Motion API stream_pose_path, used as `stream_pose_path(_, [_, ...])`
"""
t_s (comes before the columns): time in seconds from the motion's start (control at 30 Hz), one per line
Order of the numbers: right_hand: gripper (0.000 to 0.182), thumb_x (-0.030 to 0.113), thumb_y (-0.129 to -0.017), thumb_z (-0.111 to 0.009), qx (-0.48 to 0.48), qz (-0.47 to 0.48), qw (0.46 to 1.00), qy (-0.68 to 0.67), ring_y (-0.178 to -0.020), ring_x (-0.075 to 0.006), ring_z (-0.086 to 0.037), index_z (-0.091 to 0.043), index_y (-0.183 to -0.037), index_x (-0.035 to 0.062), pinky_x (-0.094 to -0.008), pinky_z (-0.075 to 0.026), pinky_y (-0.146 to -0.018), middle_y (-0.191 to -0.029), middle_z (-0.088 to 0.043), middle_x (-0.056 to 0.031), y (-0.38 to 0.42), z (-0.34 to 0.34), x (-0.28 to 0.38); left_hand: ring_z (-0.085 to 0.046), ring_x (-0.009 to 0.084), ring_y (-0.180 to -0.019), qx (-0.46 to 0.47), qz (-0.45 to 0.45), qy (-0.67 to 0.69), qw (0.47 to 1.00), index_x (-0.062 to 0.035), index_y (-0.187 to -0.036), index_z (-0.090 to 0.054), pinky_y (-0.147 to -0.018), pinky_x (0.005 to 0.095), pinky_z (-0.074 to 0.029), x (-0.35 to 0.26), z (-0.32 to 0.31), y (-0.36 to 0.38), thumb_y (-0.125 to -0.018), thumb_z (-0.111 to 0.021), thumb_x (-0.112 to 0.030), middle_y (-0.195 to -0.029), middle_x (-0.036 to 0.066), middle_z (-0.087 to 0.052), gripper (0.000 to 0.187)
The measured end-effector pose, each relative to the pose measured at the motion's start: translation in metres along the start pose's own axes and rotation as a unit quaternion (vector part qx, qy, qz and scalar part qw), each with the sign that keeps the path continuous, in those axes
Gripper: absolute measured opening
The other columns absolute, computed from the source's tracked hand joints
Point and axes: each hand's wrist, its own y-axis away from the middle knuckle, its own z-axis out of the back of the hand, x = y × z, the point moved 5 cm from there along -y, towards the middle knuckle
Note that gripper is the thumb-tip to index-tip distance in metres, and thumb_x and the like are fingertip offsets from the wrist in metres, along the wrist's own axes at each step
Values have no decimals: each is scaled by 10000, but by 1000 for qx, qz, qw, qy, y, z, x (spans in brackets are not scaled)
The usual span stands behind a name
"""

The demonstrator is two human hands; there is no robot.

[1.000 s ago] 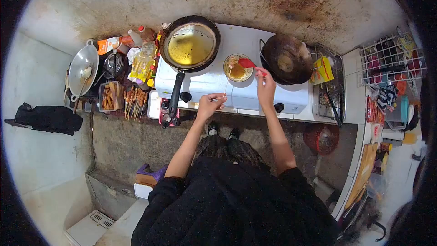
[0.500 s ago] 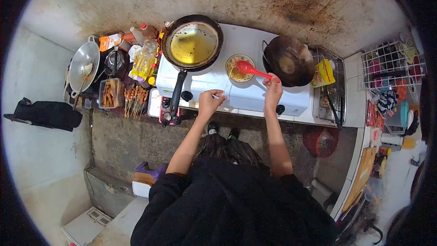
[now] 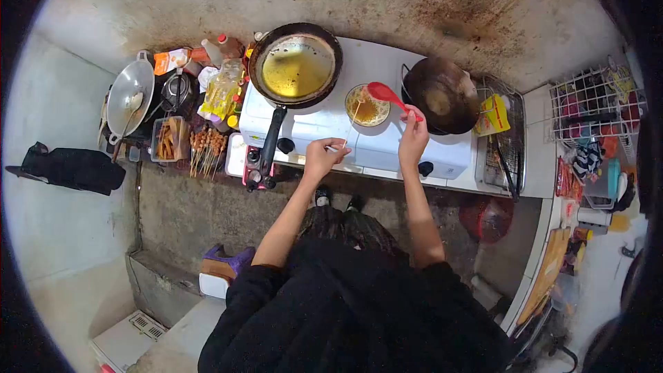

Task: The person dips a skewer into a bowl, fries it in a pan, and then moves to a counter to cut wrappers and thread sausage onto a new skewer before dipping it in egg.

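Up against a pale wall [image 3: 331, 0] blotched with brown stains, a broad white stove [image 3: 373, 59] with black knobs. On top, a small round bowl [image 3: 380, 121] with a patterned rim and yellow-brown liquid inside. At 10 o'clock from the bowl, a black-rimmed frying pan [image 3: 338, 65] of yellowish oil; at 3 o'clock, a dark, heavily worn wok [image 3: 442, 102]. Further out, between 8 and 9 o'clock, bunched sticks of brown food [image 3: 206, 141] beside a clear plastic box [image 3: 183, 137] of brown pieces.

At 7 o'clock, fingers of the left hand [image 3: 323, 159] pinched on a thin pale wooden skewer [image 3: 356, 112], gripped near the lower end, probably to keep skin clear of the liquid. At 4 o'clock, fingers of the right hand [image 3: 413, 144] closed around the handle of a glossy red spoon [image 3: 380, 91], angled in from the side, likely to leave room for the skewer.

Skewer slim and straight, slanting up into the bowl towards 1 o'clock, far end among the liquid; too small to tell whether any food sits there. Spoon broad-headed, held above the rim at about 1 o'clock.
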Motion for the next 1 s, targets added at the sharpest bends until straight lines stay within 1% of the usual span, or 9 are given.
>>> stream_pose_path(0.1, [230,172,-902,-437,-16,-2,1000,7,-746,-112,-551,-558,-989,-3,-252,-426,-710,-800,-592,-71,0,1,5,-538,53,-505,-15,11,19,1000,26,-892,-634,-456,194,-432,-5,3,3,-701,-703,-129,-615,29,-605,256])
stream_pose_path(0.2, [228,175,-904,-434,-48,41,998,-15,-749,-124,-562,-560,-979,-1,-261,-439,-713,-798,-592,-73,-2,-1,8,-539,53,-508,-12,9,30,999,28,-899,-630,-459,191,-434,-2,4,2,-704,-703,-128,-628,32,-605,260])
stream_pose_path(0.43, [230,188,-905,-437,-60,7,998,-15,-729,-125,-560,-562,-947,0,-265,-447,-703,-776,-580,-65,2,-2,-2,-539,53,-518,-10,12,66,998,26,-907,-627,-461,184,-433,-2,2,1,-709,-699,-124,-639,28,-599,258])
stream_pose_path(0.5, [234,191,-906,-435,-67,-5,998,-18,-720,-122,-557,-561,-943,-3,-265,-449,-696,-766,-575,-60,4,-3,-9,-544,52,-555,-3,31,98,995,-4,-942,-624,-486,167,-450,-3,2,2,-713,-700,-111,-668,12,-589,264])
stream_pose_path(0.57, [262,216,-917,-412,-45,-55,993,-95,-692,-104,-523,-538,-961,-10,-235,-431,-685,-758,-555,-46,7,-8,-18,-541,51,-544,-2,31,105,994,11,-934,-621,-483,172,-450,-6,1,2,-712,-701,-117,-671,18,-592,268])
stream_pose_path(0.7, [276,232,-919,-407,-50,-100,982,-154,-681,-102,-520,-524,-978,-11,-227,-433,-673,-749,-555,-49,9,-11,-27,-538,54,-529,6,29,120,992,23,-924,-620,-487,181,-459,-2,-2,0,-709,-706,-128,-685,27,-593,275])
stream_pose_path(0.77, [271,219,-920,-401,-70,-120,974,-178,-667,-100,-539,-529,-976,-13,-226,-463,-642,-745,-553,-51,9,-8,-28,-539,55,-525,-1,28,116,993,22,-919,-623,-480,181,-453,0,-2,0,-708,-706,-126,-676,26,-596,271])
stream_pose_path(0.93, [271,219,-922,-398,-78,-107,976,-175,-650,-101,-538,-526,-966,-15,-233,-468,-634,-735,-550,-49,6,-1,-30,-542,55,-510,-9,5,80,997,26,-892,-632,-459,185,-432,1,0,2,-703,-706,-121,-644,28,-609,251])
stream_pose_path(1.0, [272,219,-922,-398,-81,-98,977,-169,-646,-101,-538,-525,-963,-17,-234,-469,-635,-730,-550,-49,6,1,-30,-541,52,-502,-37,1,49,998,31,-884,-635,-451,191,-420,0,3,4,-699,-703,-117,-630,32,-616,247])
